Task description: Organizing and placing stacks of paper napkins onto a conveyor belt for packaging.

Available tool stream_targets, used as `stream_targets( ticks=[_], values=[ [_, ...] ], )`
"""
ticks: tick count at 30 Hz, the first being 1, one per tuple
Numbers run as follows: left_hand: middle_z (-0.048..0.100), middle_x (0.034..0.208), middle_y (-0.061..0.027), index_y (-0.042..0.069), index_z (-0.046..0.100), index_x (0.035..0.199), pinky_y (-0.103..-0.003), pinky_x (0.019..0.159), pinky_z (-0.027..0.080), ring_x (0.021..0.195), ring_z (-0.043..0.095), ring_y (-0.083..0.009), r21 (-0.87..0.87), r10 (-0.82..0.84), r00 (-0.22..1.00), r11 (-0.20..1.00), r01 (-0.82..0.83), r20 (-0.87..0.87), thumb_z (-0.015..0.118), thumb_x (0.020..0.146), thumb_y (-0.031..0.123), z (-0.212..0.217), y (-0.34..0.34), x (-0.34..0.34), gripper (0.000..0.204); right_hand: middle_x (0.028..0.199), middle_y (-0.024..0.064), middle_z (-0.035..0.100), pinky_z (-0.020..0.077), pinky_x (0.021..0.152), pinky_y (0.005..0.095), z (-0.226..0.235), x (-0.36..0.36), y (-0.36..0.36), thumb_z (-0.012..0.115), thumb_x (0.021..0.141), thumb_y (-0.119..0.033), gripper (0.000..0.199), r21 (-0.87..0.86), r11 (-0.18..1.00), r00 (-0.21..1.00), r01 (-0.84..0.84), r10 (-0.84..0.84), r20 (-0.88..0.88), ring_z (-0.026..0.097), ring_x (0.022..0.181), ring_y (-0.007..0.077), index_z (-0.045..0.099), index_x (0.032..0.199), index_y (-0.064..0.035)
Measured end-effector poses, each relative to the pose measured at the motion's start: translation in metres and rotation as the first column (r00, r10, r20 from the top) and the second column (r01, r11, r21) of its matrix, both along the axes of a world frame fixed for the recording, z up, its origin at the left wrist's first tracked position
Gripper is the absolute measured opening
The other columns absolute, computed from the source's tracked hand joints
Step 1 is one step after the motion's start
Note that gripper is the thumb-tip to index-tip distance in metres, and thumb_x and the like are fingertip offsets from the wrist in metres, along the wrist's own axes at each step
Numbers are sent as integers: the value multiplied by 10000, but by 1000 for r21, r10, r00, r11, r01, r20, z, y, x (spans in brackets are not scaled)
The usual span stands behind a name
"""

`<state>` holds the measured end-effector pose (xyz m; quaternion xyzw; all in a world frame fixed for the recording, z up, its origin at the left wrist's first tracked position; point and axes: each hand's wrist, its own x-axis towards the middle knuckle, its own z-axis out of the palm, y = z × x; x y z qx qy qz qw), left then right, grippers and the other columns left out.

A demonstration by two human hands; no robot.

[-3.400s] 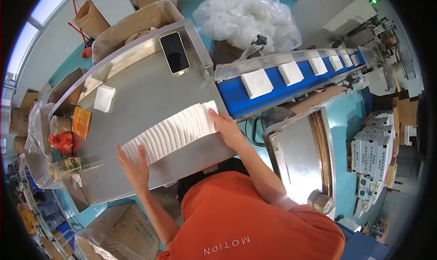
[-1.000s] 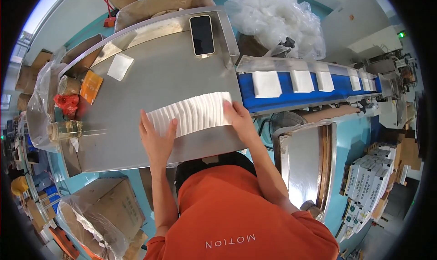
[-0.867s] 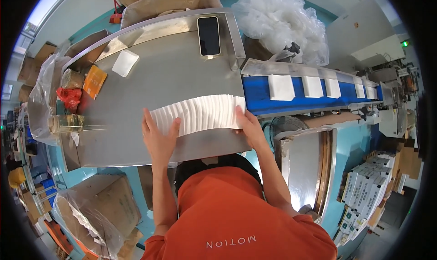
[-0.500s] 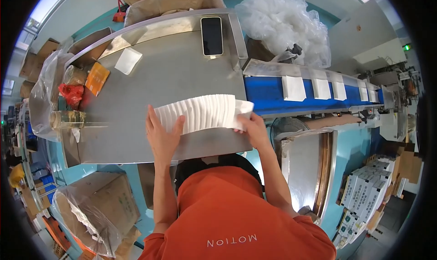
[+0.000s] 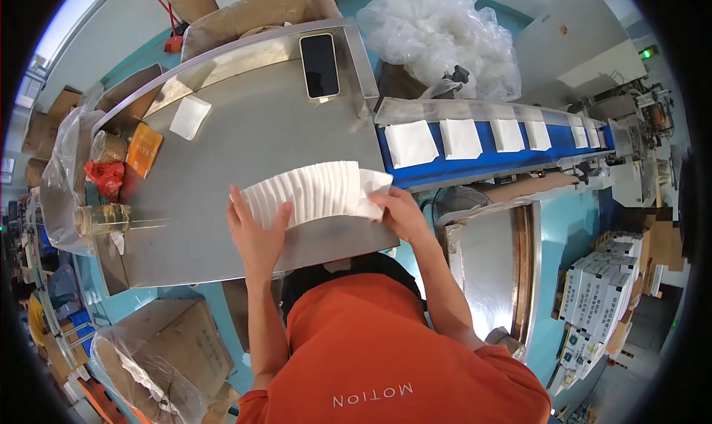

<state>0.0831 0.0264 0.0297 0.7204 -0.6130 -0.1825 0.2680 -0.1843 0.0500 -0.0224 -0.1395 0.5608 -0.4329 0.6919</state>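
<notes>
Movement at the right-hand end, and we have our eyes on the row of white pads (image 5: pixel 311 194), lying on the steel bench (image 5: pixel 222 149) right in front of the person. A few seconds ago the right hand (image 5: pixel 403 213) sat against a neat end; now its grip is pinched on the end piece (image 5: pixel 373 183), which juts out at a slant. One pad or several, fully free or not, we can't tell. Across from it, the left hand (image 5: pixel 258 237) keeps its grip clamped around the left end, and the pads between stay close-packed. For the work in hand, we judge, the action is now all at that one end. Meanwhile the blue belt (image 5: pixel 487 136) has brought its nearest pad (image 5: pixel 410 143) closer to the bench, so we reckon there's little slack.
</notes>
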Motion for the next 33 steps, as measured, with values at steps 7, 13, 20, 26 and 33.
stream_targets(
  ticks=[7,13,20,26,33],
  values=[
    [344,1428,-331,-25,251,1480,-489,1052,370,1286,407,-477,-26,-78,996,997,77,-43,781,792,404,2,-1,-9,968,1022,119,651,481,758,291,25,27,-15,599,903,-566,650,-85,996,927,5,-37,-373,603,877,175,603,1150,35],
    [309,1468,-318,20,274,1487,-514,1053,359,1314,382,-472,-52,-59,998,997,59,14,781,774,451,-2,1,-13,975,1014,91,662,467,752,276,19,37,-26,590,952,-418,500,-123,991,981,58,-79,-177,608,892,162,615,1149,40],
    [283,1494,-301,58,274,1498,-525,1048,358,1324,373,-470,-40,-76,997,996,77,24,785,747,493,-5,2,-15,1008,961,95,641,512,641,260,-5,4,-3,672,913,-200,329,-49,953,952,299,-294,83,636,863,181,580,1129,30],
    [233,1514,-304,72,265,1505,-545,1060,333,1337,338,-486,-11,-126,991,992,127,49,798,723,504,-2,4,-23,1041,1134,143,651,460,903,327,31,40,-26,613,926,-457,572,-259,946,833,-196,21,-552,624,1001,226,590,1220,33],
    [224,1517,-308,76,272,1506,-557,1060,328,1346,325,-485,-29,-35,998,999,36,51,804,710,520,-3,3,-18,1055,1171,238,627,439,959,356,2,29,-47,524,947,-548,697,-196,978,965,-76,23,-263,603,1090,291,567,1207,97]
  ],
)
